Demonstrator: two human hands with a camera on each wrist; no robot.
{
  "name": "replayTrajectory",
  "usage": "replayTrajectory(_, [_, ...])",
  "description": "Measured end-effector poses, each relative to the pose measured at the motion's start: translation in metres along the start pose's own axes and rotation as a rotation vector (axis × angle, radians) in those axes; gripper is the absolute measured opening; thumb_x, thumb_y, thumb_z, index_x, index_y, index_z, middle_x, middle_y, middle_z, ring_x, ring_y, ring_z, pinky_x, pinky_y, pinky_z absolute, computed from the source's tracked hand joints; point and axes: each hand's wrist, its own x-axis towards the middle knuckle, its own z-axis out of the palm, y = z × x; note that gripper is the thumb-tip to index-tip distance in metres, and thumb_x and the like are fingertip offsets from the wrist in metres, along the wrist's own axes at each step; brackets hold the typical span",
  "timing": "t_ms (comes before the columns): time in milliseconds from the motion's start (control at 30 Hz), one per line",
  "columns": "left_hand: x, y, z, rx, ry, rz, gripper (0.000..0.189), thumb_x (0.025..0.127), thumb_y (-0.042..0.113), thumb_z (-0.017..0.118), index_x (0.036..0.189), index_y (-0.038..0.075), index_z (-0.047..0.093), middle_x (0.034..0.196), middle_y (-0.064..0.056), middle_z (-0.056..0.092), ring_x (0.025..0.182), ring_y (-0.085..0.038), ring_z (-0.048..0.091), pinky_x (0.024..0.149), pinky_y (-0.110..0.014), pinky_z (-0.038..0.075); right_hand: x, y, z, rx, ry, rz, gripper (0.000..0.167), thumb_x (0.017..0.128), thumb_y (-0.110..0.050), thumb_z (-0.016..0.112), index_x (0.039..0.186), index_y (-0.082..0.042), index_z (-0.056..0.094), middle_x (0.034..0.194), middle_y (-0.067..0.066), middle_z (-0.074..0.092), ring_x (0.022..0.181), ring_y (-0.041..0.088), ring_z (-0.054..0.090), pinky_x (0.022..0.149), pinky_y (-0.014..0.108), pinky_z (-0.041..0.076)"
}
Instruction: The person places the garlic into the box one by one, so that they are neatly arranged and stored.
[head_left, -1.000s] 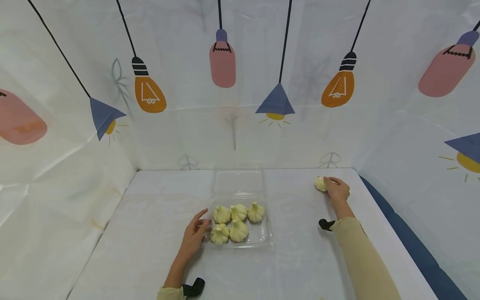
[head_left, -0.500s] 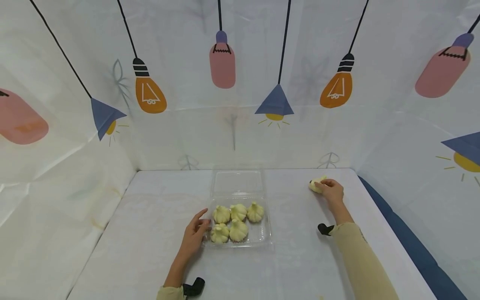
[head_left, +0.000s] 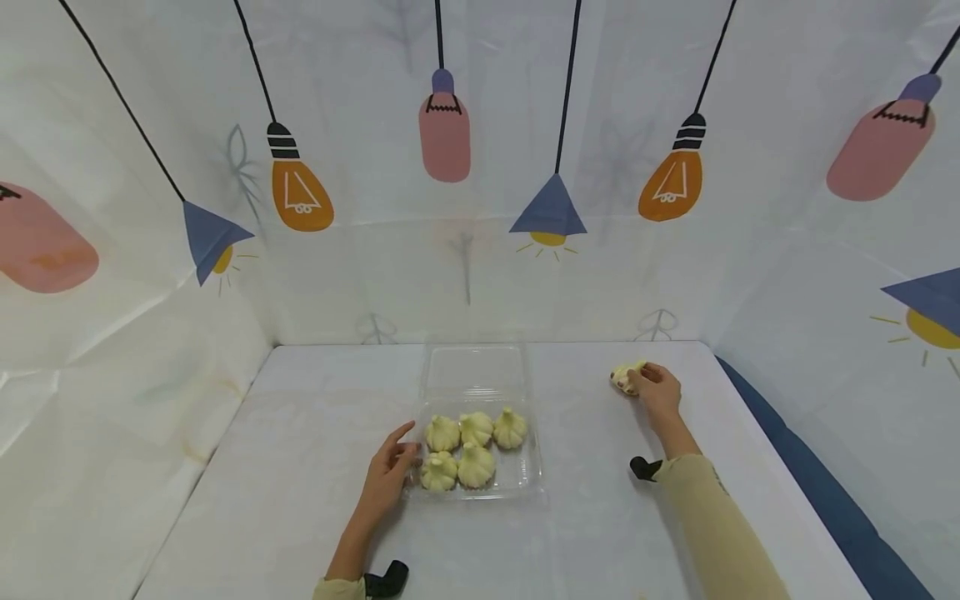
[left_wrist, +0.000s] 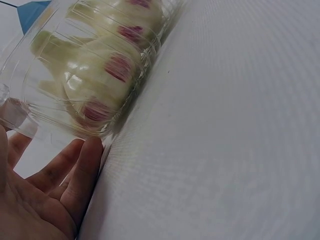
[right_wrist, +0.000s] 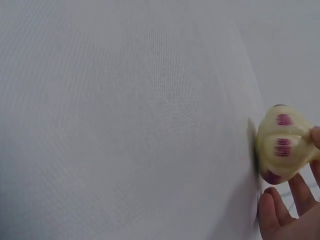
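Observation:
My left hand [head_left: 388, 473] rests beside a clear plastic clamshell box [head_left: 519, 477], its fingertips touching the box's left wall with fingers fairly straight. Inside sit several pale yellow garlic bulbs [head_left: 476, 467], three across the back and two in front, stems up; the front right spot is bare. In the left wrist view, purple marks show low on the bulbs [left_wrist: 95, 75]. At the back right, my right hand [head_left: 662, 395] pinches another garlic bulb [head_left: 622, 378] by its stem end. That bulb [right_wrist: 282, 145] is tilted, close to the table surface in the right wrist view.
The box's lid [head_left: 477, 368] lies folded back toward the rear wall. A white cloth covers the table [head_left: 300, 467]. White sheets with printed lamps [head_left: 551, 208] hang behind and at both sides. Blue fabric [head_left: 810, 483] runs along the right table edge.
My right hand has moved slightly left with the garlic bulb, which has tipped so its purple-marked side shows. The left hand and the box have stayed put.

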Motion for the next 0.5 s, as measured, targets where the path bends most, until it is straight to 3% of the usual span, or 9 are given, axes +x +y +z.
replayTrajectory(233, [0.000, -0.001, 0.000, -0.002, -0.003, 0.005, 0.044, 0.102, 0.011, 0.050, 0.144, 0.002, 0.043, 0.115, -0.028, 0.061, 0.095, -0.042, 0.062, 0.062, -0.035, 0.052, 0.004, 0.001, 0.004, -0.028, 0.053, -0.009, 0.055, 0.096, -0.035, 0.059, 0.142, -0.006, 0.050, 0.134, 0.016, 0.054, 0.115, 0.020, 0.051, 0.082, 0.017, 0.044])
replayTrajectory(500, [0.001, -0.001, 0.000, -0.003, -0.006, 0.007, 0.044, 0.102, 0.012, 0.050, 0.145, 0.002, 0.042, 0.115, -0.028, 0.060, 0.096, -0.042, 0.062, 0.062, -0.035, 0.052, 0.004, -0.003, 0.012, -0.079, 0.083, -0.063, 0.042, 0.094, -0.026, 0.060, 0.128, -0.002, 0.060, 0.127, 0.016, 0.059, 0.112, 0.024, 0.052, 0.074, 0.015, 0.043])
